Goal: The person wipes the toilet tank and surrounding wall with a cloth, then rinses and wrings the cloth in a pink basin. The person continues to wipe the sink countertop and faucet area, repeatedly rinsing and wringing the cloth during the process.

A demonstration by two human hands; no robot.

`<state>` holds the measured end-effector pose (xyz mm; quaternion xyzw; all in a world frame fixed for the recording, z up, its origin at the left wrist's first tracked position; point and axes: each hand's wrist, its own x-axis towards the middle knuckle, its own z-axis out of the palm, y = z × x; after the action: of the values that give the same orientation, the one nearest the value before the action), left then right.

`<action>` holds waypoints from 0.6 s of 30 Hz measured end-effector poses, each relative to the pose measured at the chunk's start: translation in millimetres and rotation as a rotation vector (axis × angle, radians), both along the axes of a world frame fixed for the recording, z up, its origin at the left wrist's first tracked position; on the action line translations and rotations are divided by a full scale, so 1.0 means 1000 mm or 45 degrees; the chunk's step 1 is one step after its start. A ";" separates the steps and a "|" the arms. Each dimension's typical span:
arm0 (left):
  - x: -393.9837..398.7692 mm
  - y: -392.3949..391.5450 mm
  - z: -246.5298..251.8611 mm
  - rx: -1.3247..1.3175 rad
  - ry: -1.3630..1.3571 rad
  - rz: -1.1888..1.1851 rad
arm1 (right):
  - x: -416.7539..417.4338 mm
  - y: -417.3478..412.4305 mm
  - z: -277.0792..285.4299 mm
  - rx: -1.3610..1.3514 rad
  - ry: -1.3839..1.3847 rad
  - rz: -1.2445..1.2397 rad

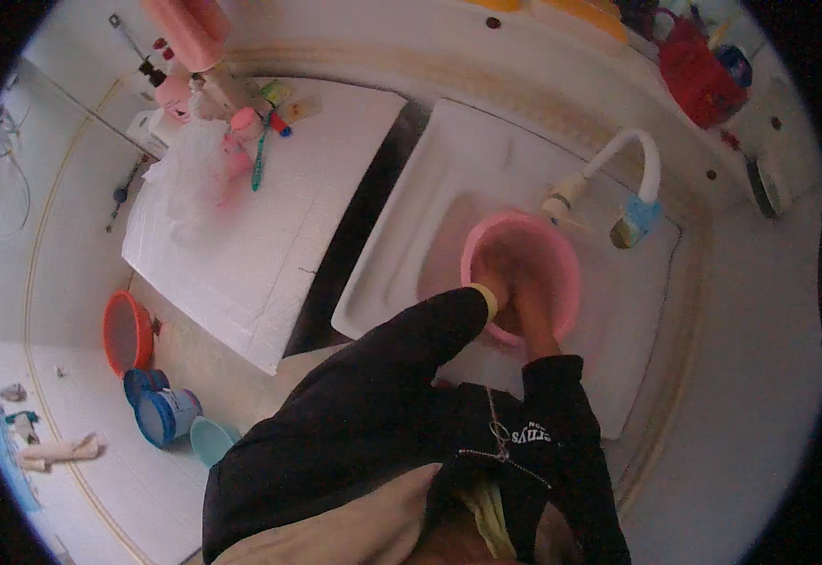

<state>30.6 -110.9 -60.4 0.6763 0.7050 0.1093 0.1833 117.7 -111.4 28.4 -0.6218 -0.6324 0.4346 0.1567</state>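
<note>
A round pink plastic basin stands in a white sink. Both my hands reach down inside it, close together. My left hand is at the basin's left side, below a black sleeve with a pale yellow cuff. Beside it, my right hand comes in over the near rim, the forearm bare below a black sleeve. The inside of the basin is dim and blurred. The fingers are hidden there, so whether either hand grips something cannot be told.
A white curved faucet with a blue wrapped end rises right of the basin. A white-covered counter on the left holds a clear plastic bag, a green toothbrush and bottles. An orange basin and blue-lidded tub sit lower left.
</note>
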 end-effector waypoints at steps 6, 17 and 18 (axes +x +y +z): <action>-0.023 0.032 -0.080 0.256 -0.003 -0.146 | -0.015 0.008 0.003 -0.205 0.704 -0.251; -0.035 -0.006 0.089 -0.428 -2.284 0.175 | -0.014 0.018 0.017 0.421 0.186 -0.160; -0.035 -0.011 0.097 -0.358 -2.109 0.099 | -0.005 0.013 0.030 0.424 0.138 -0.048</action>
<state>-3.9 -121.7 36.6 0.3235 0.3724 0.4877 0.7203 112.6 -98.3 58.4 -0.5746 -0.6746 0.3537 0.2994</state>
